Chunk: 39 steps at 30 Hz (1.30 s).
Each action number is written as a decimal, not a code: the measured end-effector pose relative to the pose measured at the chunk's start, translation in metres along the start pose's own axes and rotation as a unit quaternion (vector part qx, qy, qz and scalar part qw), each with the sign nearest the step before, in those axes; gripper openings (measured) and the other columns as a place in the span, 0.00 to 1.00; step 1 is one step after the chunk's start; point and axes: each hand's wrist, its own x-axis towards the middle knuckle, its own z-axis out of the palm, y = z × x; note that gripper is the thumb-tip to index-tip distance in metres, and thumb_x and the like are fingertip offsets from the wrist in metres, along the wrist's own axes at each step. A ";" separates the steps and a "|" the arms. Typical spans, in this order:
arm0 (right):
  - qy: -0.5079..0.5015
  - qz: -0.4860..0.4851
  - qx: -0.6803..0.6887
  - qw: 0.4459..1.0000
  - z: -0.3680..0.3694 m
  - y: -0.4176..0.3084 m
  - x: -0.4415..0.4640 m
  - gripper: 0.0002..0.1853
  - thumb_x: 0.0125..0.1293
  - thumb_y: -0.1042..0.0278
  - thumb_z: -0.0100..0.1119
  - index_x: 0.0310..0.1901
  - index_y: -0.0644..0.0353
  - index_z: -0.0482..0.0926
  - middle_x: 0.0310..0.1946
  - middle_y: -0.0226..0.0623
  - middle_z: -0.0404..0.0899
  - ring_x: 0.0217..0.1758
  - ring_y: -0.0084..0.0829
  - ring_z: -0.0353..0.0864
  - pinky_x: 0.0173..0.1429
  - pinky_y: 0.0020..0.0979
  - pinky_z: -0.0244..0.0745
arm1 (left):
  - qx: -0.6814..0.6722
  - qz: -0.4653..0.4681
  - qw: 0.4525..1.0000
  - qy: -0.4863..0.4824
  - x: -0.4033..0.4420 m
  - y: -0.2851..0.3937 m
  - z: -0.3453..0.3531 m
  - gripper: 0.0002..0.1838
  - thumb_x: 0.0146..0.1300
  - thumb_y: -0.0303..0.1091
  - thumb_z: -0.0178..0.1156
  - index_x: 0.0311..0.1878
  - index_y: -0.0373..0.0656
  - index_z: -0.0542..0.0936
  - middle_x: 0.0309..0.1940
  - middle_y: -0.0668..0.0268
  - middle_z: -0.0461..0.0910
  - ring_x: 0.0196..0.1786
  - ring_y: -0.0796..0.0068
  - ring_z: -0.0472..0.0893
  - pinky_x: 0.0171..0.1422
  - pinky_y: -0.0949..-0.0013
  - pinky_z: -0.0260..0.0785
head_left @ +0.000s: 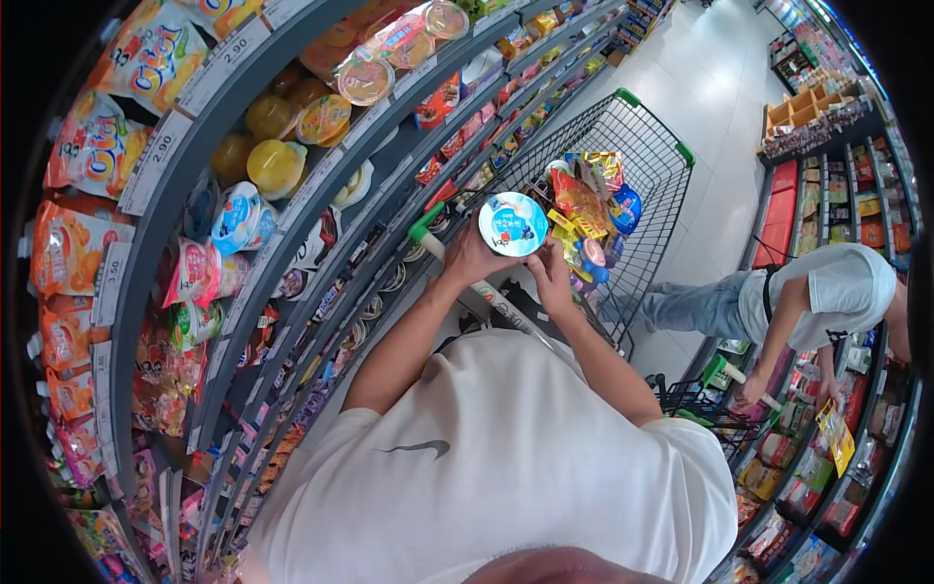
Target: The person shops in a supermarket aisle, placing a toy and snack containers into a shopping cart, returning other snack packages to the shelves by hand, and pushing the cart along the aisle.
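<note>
Left hand (pixel 474 255) clamped on round cup (pixel 513 224) (blue-and-white, seen from above); right hand (pixel 553 273) at its edge, can't tell if gripping. Loaded shopping cart (pixel 662 185) just ahead.

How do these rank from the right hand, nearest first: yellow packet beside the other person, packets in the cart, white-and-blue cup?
1. White-and-blue cup: right by the right hand.
2. Packets: ahead, in the cart.
3. Yellow packet: far right in the head view.
</note>
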 end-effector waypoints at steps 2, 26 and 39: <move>-0.008 -0.028 -0.090 0.995 0.001 -0.006 -0.002 0.22 0.74 0.69 0.60 0.63 0.64 0.63 0.44 0.39 0.81 0.47 0.26 0.81 0.51 0.28 0.76 | 0.013 0.002 1.000 0.017 0.000 -0.006 0.003 0.55 0.39 0.53 0.83 0.68 0.37 0.67 0.59 0.50 0.78 0.60 0.51 0.81 0.61 0.55 0.75; -0.097 -0.045 -0.314 0.943 0.000 -0.023 -0.017 0.32 0.65 0.67 0.67 0.69 0.60 0.68 0.59 0.48 0.77 0.57 0.43 0.81 0.61 0.42 0.75 | -0.420 -0.088 0.903 0.024 -0.006 -0.025 -0.008 0.48 0.62 0.69 0.64 0.68 0.34 0.70 0.58 0.61 0.78 0.59 0.71 0.78 0.65 0.65 0.69; -0.117 -0.119 -0.536 0.828 0.009 -0.015 -0.019 0.14 0.61 0.63 0.65 0.49 0.51 0.82 0.42 0.35 0.84 0.46 0.43 0.83 0.52 0.44 0.76 | -0.749 -0.101 0.652 -0.062 -0.050 0.008 -0.039 0.61 0.54 0.81 0.56 0.78 0.41 0.58 0.61 0.42 0.74 0.54 0.45 0.81 0.62 0.40 0.72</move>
